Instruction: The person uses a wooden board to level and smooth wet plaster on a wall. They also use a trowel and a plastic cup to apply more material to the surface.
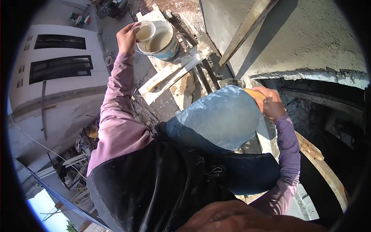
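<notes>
My left hand (126, 38) is closed on the rim of a small clear plastic tub (145, 32), tilted over the mouth of a bucket. The white and blue bucket (168, 52) holds greyish, watery stuff and stands on boards. My right hand (269, 103) grips the yellow handle (255, 94) of a tool beside my knee. Most of that tool is hidden behind my leg in blue jeans (224, 116), so its kind cannot be made out.
Pale planks (177, 73) and rubble lie around the bucket. A timber prop (247, 33) leans against a grey plastered wall (313, 34) on the right, above a dark opening (328, 112). Scrap wood (79, 162) is piled at left, near a white wall with dark windows (60, 67).
</notes>
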Available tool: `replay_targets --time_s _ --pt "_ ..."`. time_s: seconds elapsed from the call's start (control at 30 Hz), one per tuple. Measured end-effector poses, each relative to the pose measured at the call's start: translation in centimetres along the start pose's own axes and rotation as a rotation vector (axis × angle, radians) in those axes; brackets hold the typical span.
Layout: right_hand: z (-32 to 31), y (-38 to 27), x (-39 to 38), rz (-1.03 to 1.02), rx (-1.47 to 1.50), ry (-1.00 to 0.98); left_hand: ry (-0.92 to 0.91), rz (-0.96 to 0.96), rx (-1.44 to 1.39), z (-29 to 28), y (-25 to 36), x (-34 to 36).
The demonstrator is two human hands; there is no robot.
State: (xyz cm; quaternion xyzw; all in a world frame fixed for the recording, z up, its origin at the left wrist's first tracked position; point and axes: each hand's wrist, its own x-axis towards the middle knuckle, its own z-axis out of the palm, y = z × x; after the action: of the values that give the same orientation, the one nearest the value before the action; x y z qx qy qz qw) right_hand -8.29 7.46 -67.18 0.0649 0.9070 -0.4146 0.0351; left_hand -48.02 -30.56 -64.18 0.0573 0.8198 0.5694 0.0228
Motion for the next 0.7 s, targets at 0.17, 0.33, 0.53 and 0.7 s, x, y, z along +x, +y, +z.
replay_targets --time_s 0.17,0.33,0.53,0.7 --pt "1.3 -6.9 11.0 -0.376 0.179 0.133 0.04 -0.227 0.002 1.0 -8.1 2.9" --pt "4.3 -8.1 21.6 -0.656 0.116 0.268 -0.069 -0.346 0.057 4.3 -11.6 6.8" --pt "10.6 -7.7 30.3 -0.281 -0.068 0.013 -0.17 -0.275 0.139 4.6 -7.5 5.8" --pt "10.8 -6.2 29.0 -0.414 0.108 0.204 -0.158 -0.097 0.175 3.1 -3.3 5.1"
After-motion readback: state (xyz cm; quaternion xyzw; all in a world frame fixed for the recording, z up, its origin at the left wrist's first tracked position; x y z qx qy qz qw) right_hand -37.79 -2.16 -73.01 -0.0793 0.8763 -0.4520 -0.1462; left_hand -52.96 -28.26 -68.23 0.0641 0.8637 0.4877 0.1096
